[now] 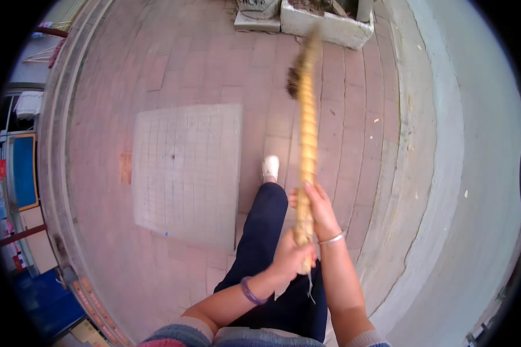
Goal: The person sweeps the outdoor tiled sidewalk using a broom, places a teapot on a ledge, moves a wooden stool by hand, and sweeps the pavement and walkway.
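A broom [308, 133] with a pale yellow, banded handle points away from me, its far end smeared by motion. Dark bristles [295, 81] show on the left side of that end. My left hand [291, 255], with a purple bracelet at the wrist, is closed round the near end of the handle. Further up, my right hand [320, 211] grips the same handle, a silver bangle on its wrist. A thin cord [311, 288] hangs from the butt end. Between the broom and a pale floor slab is my white shoe [271, 168].
Reddish paving [214, 63] spreads around me, with a pale square slab [186, 173] at left. A white planter box [330, 26] and a bucket-like pot [259, 8] stand ahead. At right a wall [474, 127] rises; a kerb and boards [24, 173] line the left. Small scraps dot the right side.
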Tool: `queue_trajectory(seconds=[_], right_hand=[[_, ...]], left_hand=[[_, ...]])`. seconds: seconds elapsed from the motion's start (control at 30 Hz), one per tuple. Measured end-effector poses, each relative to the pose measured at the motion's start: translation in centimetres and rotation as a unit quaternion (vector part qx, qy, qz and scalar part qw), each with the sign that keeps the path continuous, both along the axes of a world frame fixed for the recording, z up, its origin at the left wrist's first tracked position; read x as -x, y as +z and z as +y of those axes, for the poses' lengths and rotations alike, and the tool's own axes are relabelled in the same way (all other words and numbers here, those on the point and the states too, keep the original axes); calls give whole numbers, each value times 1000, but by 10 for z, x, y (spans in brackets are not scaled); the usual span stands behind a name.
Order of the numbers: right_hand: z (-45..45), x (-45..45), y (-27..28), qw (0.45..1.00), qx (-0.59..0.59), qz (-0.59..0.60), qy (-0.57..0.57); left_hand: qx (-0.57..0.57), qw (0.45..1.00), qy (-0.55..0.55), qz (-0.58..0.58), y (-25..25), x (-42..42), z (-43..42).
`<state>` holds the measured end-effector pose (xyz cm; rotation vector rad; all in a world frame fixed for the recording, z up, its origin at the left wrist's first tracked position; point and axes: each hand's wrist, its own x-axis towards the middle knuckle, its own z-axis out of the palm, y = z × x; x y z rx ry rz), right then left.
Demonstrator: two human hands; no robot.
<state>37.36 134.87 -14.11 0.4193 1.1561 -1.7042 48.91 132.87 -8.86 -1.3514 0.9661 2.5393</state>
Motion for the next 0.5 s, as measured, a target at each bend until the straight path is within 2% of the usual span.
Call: queue_trajectory(seconds=[0.03,0.07,0.1,0.13,0.27,0.33,0.43,0.5], right_hand=[[-34,13,1,999,32,1,20],[-62,18,-18,998,11,61,33],[-92,33,-8,998,47,33,18],[-113,46,-13,998,51,20,13],[-170,72,-34,999,-7,-42,34],[-187,87,-49,997,-27,-42,51],[-197,104,-66,995,-71,-46,52],[-199,119,-81,993,-99,-58,34]], left_hand=[[3,999,44,21,-12,15,-39],[45,995,90,-11,-5,38,-87],[80,990,112,-26,-17,53,-135],[88,990,107,19,-42,56,-185],[192,966,148,-95,-62,101,-379],[155,970,165,-91,-104,109,-468],[122,958,192,-172,-153,133,-541],[105,982,101,-122,-150,147,-491]])
